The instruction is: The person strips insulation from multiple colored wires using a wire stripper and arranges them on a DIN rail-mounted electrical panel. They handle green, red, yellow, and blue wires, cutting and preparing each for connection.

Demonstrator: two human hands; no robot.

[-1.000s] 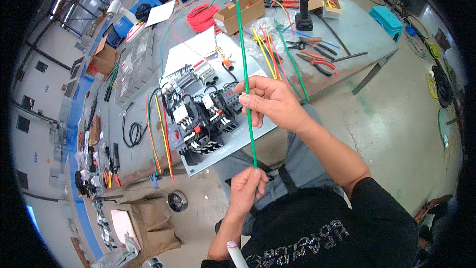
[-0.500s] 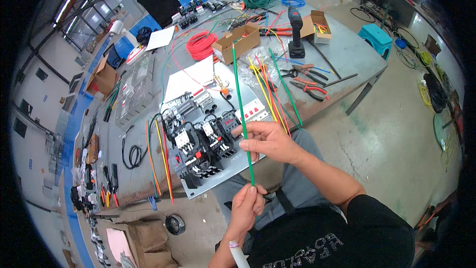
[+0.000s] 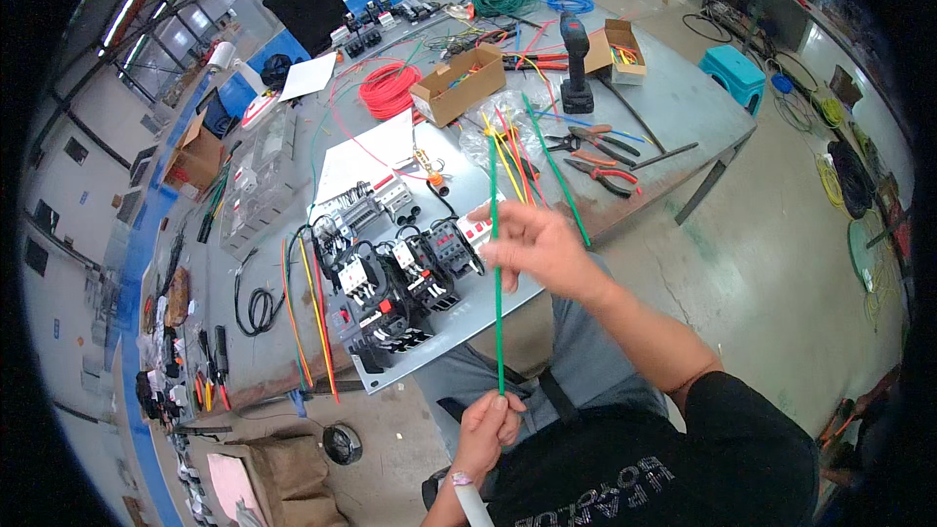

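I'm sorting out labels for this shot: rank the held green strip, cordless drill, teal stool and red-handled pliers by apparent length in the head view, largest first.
1. Green strip
2. Cordless drill
3. Teal stool and red-handled pliers: too alike to rank, and the stool stands farther off.

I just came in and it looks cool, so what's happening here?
A person is holding up a thin green strand. The left hand pinches its lower end, and the right hand is at its middle, though it's hard to tell how firmly it grips. Just beyond, a metal plate carrying black electrical parts sits at the near edge of the table.
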